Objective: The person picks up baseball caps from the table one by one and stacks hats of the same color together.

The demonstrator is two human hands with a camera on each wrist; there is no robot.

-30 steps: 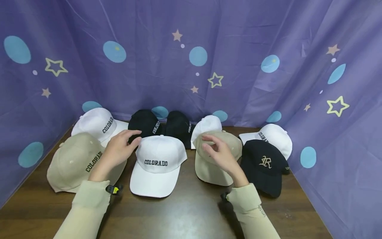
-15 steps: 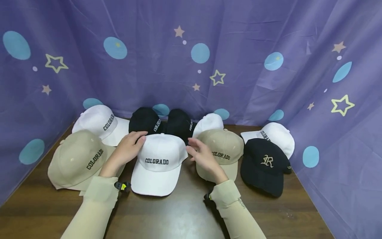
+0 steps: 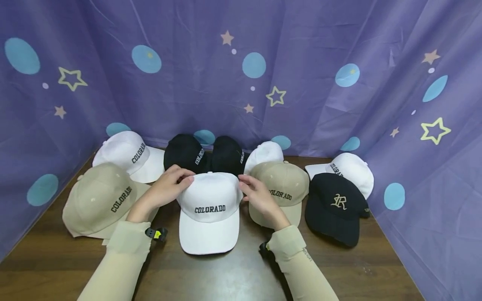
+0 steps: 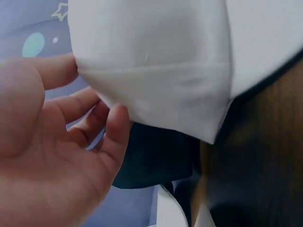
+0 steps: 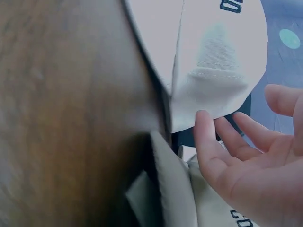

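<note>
A white baseball cap lettered COLORADO faces me between both hands, brim toward me. My left hand holds its back left edge. In the left wrist view, the thumb meets the cap's side and the curled fingers sit at its lower edge. On the other side, my right hand touches the cap's right edge with its fingertips. The right wrist view has those fingers loosely bent at the edge, while the thumb stands apart. The cap's back is hidden.
Beside the left forearm lies a beige cap, with a white cap behind. Two black caps and another white cap line the back. To the right are a beige cap, a black cap and a white cap.
My right hand has moved left to the white cap, and my left hand has shifted right onto it. The cap has moved slightly right and turned to face me more squarely.
</note>
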